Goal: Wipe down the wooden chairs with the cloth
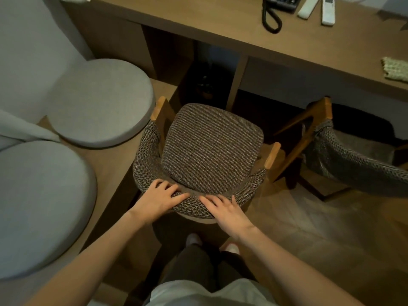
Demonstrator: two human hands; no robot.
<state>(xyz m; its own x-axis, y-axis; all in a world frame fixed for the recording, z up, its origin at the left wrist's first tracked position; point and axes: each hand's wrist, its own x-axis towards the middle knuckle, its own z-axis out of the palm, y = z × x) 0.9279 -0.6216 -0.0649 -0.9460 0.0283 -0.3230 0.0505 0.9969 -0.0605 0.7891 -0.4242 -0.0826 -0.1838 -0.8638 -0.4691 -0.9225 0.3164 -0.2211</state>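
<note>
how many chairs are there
2. Middle chair, with the left hand gripping and the right hand resting on its back; right chair, partly under the desk and cut off by the frame. Others may be out of view.

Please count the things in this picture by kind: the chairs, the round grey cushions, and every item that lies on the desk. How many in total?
Chairs: 2, near chair, right chair
Round grey cushions: 2, far cushion, near cushion
White remotes: 2, left remote, right remote
Telephone: 1
Green cloth: 1
Total: 8
</note>
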